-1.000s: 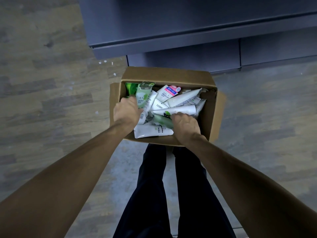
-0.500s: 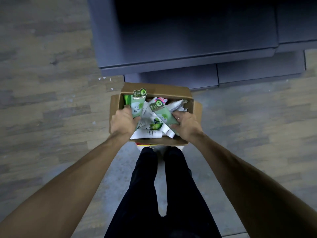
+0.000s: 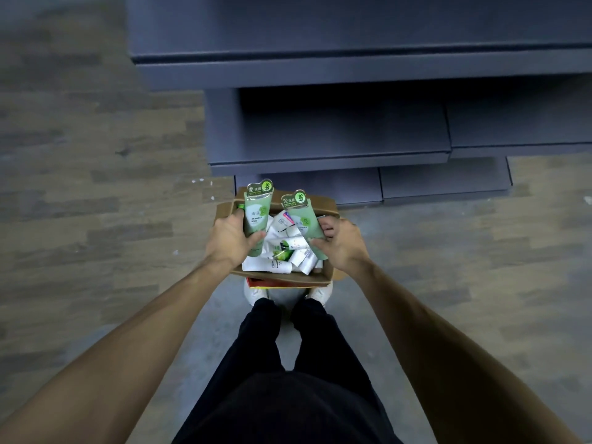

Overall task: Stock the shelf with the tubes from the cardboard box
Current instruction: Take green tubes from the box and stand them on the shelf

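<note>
An open cardboard box (image 3: 323, 277) stands on the floor in front of my feet, filled with several white and green tubes (image 3: 290, 248). My left hand (image 3: 229, 240) grips a green tube (image 3: 256, 216) upright above the box's left side. My right hand (image 3: 341, 241) grips a second green tube (image 3: 302, 219), tilted slightly left, over the box's right side. Both tubes show their flat crimped ends pointing up. A dark grey shelf unit (image 3: 330, 136) stands just beyond the box, its lower shelf bare.
A higher grey shelf board (image 3: 352, 68) juts out above the lower one. Grey base panels (image 3: 442, 184) sit at floor level behind the box. Wood-pattern floor (image 3: 96, 187) stretches left and right. My legs (image 3: 288, 347) stand directly behind the box.
Both hands have lifted a green tube each up out of the box. My view has risen and tilted forward, showing more of the shelves.
</note>
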The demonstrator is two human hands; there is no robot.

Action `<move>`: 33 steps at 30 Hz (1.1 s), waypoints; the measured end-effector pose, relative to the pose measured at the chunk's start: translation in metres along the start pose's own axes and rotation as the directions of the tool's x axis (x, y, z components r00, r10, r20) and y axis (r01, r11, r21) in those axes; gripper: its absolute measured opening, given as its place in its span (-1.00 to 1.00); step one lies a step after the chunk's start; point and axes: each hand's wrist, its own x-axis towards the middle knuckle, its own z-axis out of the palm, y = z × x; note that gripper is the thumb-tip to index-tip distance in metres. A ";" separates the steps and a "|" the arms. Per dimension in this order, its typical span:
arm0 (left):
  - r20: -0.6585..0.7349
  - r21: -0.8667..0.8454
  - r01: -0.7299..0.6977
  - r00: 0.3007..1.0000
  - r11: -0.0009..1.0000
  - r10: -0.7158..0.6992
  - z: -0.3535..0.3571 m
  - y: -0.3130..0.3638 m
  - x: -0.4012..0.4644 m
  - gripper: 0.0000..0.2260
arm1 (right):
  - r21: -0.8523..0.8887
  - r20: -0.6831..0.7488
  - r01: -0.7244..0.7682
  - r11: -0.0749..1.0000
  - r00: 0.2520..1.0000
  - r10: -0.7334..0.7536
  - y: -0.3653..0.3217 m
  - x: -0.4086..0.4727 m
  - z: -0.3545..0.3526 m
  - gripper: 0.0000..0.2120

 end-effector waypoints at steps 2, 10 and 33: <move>-0.017 -0.057 -0.017 1.000 0.998 0.016 -0.008 0.000 -0.007 -0.61 | -0.029 -0.008 0.001 1.000 1.000 -0.002 -0.010 -0.004 -0.004 -0.68; -0.064 -0.108 -0.080 0.995 0.991 0.074 -0.045 0.004 -0.033 -0.62 | -0.009 -0.053 0.030 0.999 0.998 -0.031 -0.043 -0.015 -0.019 -0.57; -0.405 -0.107 -0.359 0.867 0.927 0.289 -0.191 0.041 -0.038 -0.65 | -0.058 -0.179 0.371 0.927 0.909 -0.376 -0.176 -0.013 -0.094 -0.51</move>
